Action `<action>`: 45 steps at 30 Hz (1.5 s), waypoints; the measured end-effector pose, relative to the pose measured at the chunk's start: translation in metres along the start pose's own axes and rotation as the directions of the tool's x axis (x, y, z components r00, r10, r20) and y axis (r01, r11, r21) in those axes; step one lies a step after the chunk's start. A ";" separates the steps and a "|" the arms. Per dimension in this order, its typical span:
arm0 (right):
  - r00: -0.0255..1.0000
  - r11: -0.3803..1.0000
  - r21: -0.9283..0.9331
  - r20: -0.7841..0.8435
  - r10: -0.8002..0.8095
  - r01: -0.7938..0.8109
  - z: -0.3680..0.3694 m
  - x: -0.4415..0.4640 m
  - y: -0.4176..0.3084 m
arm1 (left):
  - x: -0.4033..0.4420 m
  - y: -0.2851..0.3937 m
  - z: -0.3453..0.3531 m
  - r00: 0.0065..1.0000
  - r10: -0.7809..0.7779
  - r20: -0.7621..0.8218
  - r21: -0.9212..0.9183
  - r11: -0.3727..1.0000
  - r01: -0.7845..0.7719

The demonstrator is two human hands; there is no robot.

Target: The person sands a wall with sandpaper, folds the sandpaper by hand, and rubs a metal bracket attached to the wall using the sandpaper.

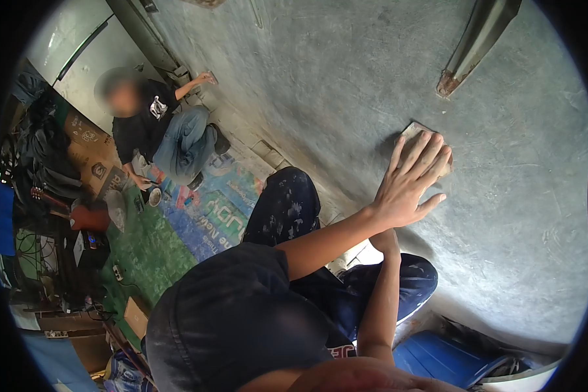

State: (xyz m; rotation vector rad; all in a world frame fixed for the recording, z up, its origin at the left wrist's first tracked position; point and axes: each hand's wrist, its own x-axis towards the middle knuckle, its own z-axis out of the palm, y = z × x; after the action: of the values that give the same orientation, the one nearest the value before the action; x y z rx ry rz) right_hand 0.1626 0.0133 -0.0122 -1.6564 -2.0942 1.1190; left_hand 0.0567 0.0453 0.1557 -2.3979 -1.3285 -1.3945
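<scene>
My left hand (415,176) lies with spread fingers over a thin, pale, flat pad (414,130), holding it against the grey wall (346,85). The pad's edges show past the fingertips, and its middle is hidden under the hand. Just below the left wrist is my right hand (385,242), near my knees. Its fingers are hidden behind the left wrist, so what it holds, if anything, does not show.
A metal bracket (470,55) juts from the wall above the pad. A co-worker (166,127) sits at the upper left by a small bowl (155,196), one hand near the wall. A blue container (438,359) is at lower right. Clutter lines the left side.
</scene>
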 end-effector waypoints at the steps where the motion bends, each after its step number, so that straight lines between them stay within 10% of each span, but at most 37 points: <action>1: 0.999 1.000 -0.015 0.038 -0.006 0.007 -0.002 0.000 -0.004 | 0.001 0.002 -0.004 1.000 -0.004 0.010 0.007 1.000 0.004; 10: 1.000 0.999 -0.037 -0.012 0.005 -0.006 0.006 0.005 0.005 | 0.070 0.017 -0.021 0.976 0.082 -0.201 0.009 0.997 -0.082; 20: 0.963 0.965 -0.052 -0.068 -0.262 0.258 0.032 0.013 0.041 | -0.007 0.009 0.007 0.984 0.104 0.142 -0.046 0.994 -0.099; 26: 0.996 0.999 -0.032 0.077 0.045 -0.042 0.004 0.005 0.003 | 0.066 0.018 -0.017 0.967 0.231 -0.107 0.070 0.972 -0.224; 34: 0.993 0.998 -0.042 0.112 0.040 -0.036 0.003 0.003 0.002 | 0.010 0.004 0.009 0.977 0.192 0.090 0.028 0.980 -0.196; 45: 0.988 0.990 -0.020 0.066 0.139 -0.138 -0.003 -0.004 -0.013 | 0.073 0.006 -0.003 0.924 0.255 -0.284 0.096 0.967 -0.237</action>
State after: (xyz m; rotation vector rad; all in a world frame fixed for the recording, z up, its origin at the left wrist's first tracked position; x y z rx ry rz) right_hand 0.1567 0.0104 -0.0001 -1.8197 -2.0593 1.2197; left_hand 0.0745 0.0870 0.2137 -2.1217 -0.9465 -1.5375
